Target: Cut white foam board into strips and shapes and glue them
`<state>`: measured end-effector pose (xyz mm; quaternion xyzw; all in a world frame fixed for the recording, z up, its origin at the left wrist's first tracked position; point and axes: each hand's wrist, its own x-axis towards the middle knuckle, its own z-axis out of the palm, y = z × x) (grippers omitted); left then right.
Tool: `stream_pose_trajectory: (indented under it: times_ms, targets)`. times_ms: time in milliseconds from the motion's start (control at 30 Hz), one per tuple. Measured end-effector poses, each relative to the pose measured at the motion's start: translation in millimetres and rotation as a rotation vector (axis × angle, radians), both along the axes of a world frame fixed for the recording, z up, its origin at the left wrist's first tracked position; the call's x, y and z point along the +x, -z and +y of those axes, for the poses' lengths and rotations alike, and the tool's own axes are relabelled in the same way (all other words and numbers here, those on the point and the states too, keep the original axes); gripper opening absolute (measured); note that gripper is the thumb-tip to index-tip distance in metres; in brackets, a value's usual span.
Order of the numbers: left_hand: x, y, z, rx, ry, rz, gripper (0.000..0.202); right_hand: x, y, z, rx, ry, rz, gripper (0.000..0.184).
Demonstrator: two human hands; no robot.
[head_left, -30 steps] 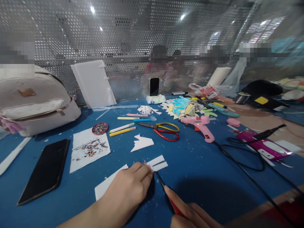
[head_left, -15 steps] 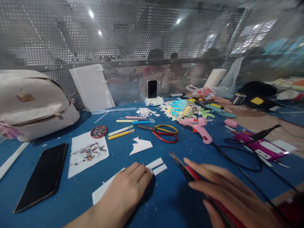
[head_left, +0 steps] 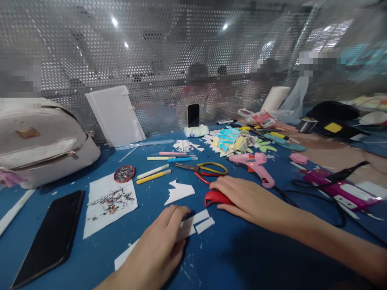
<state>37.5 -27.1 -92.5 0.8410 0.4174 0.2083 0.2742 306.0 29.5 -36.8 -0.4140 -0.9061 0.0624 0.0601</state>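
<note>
My left hand [head_left: 161, 239] rests on the blue table with bent fingers gripping a white board piece [head_left: 186, 230], whose slit end sticks out to the right. A narrow cut strip [head_left: 204, 225] lies against that end. My right hand [head_left: 242, 197] reaches across to the middle, closed over a red utility knife [head_left: 217, 197]; much of the knife is hidden beneath the fingers. Just beyond it lie scissors [head_left: 193, 167] with one yellow and one red handle loop. A jagged white board offcut [head_left: 180, 191] sits between the scissors and my left hand.
A pink glue gun [head_left: 256, 167] with a black cord lies right of the scissors, near a magenta device [head_left: 338, 188]. Coloured scraps [head_left: 229, 140] are heaped behind. At left are markers [head_left: 153, 176], a paper with beads [head_left: 110, 201], a black phone [head_left: 50, 237] and a backpack [head_left: 51, 145].
My right hand has swung inward and away from me with the utility knife, from the right front to beside the scissors. My left hand stays on the board, its fingers slightly shifted.
</note>
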Motion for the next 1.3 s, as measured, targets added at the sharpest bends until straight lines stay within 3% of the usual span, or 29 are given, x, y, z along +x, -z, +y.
stream_pose_trajectory:
  times_ms: [67, 167, 233, 333, 433, 733, 1033, 1300]
  targets:
    - [0, -1.1, 0, 0.016, -0.014, 0.018, 0.059, -8, -1.7, 1, 0.042, -0.082, 0.026, 0.034]
    - [1, -3.6, 2, 0.049, -0.037, 0.065, 0.056, -21, -1.5, -4, -0.073, -0.196, 0.046, 0.047]
    - [0, -4.4, 3, 0.049, -0.043, 0.053, 0.054, -28, 1.1, -6, -0.142, -0.226, 0.019, 0.045]
    - [-2, -4.0, 3, 0.035, -0.054, 0.007, 0.055, -33, 6.0, -5, -0.177, -0.231, 0.016, 0.026]
    - [-6, -3.4, 2, 0.009, -0.062, -0.017, 0.057, -33, 8.2, -4, -0.194, -0.221, 0.063, 0.018]
    - [-14, -4.4, 1, -0.054, -0.037, 0.001, 0.070, -34, 9.2, -2, -0.180, -0.251, 0.054, 0.017]
    - [-12, -3.3, 12, -0.014, -0.088, -0.050, 0.060, -33, 3.5, -8, -0.205, -0.249, 0.140, 0.023]
    - [-18, -5.1, 10, -0.027, -0.126, -0.084, 0.053, -57, 14.9, -14, -0.131, -0.293, 0.131, 0.020]
